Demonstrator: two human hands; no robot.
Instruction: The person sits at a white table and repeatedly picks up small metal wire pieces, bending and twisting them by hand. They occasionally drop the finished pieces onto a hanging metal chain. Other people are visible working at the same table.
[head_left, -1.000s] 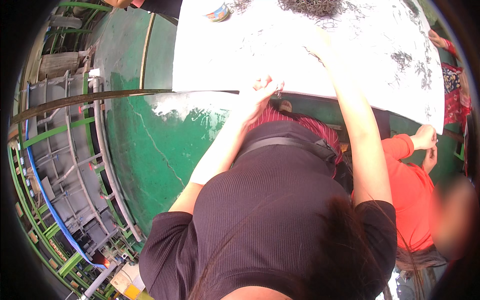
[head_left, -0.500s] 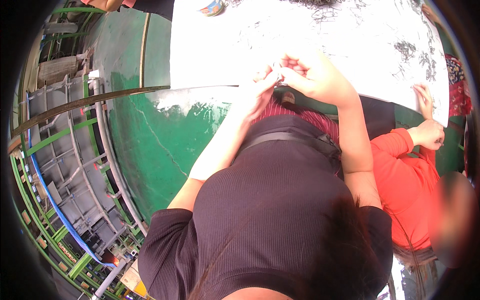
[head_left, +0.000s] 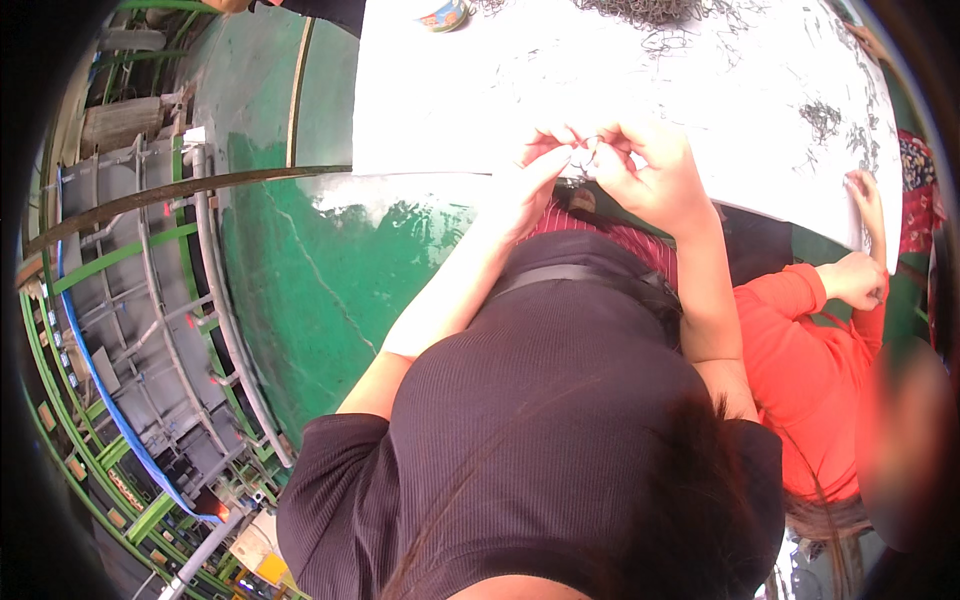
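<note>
My left hand (head_left: pixel 535 180) and my right hand (head_left: pixel 655 180) meet over the near edge of a white table (head_left: pixel 430 110). Thumb and fingers of each are pinched together, the tips almost touching. Something tiny sits between them; glare and the fingers hide what it is. Beyond my hands, many small dark wire-like loops lie scattered, with a dense heap of dark loops (head_left: pixel 650 8) at the far edge. A round tin (head_left: pixel 443 15) with a coloured side stands at the far left of the tabletop.
At my right sits a person in an orange-red top (head_left: pixel 800 350), hands by the table's right edge. Another person's hand (head_left: pixel 228 4) shows at the upper left. A metal pipe rack (head_left: pixel 150 300) stands left on the green floor (head_left: pixel 300 290). A smaller dark clump (head_left: pixel 820 118) lies right.
Both my hands have shifted slightly right in the picture, still pinched together, with the fingertips a little further apart. The table and tin also appear slightly further right.
</note>
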